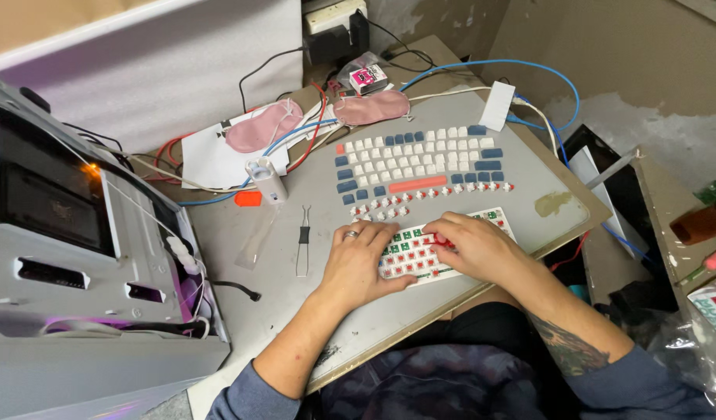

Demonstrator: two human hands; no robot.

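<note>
A small white keyboard frame (pixel 494 217) with a green circuit board and red switches lies near the front edge of a grey board (pixel 529 167). My left hand (pixel 362 260), with a ring on one finger, rests flat on the frame's left end. My right hand (pixel 470 243) is over its middle, fingertips pinching a red switch (pixel 442 242). Beyond the frame lie a row of loose red switches (pixel 428 194) and laid-out white, blue and orange keycaps (pixel 420 155).
A wire keycap puller (pixel 303 237) and a clear plastic piece (pixel 257 237) lie left of my hands. A grey computer case (pixel 78 233) fills the left. Two pink pads (pixel 264 127), cables, a small white device (pixel 268 180), a white adapter (pixel 498 105) sit farther back.
</note>
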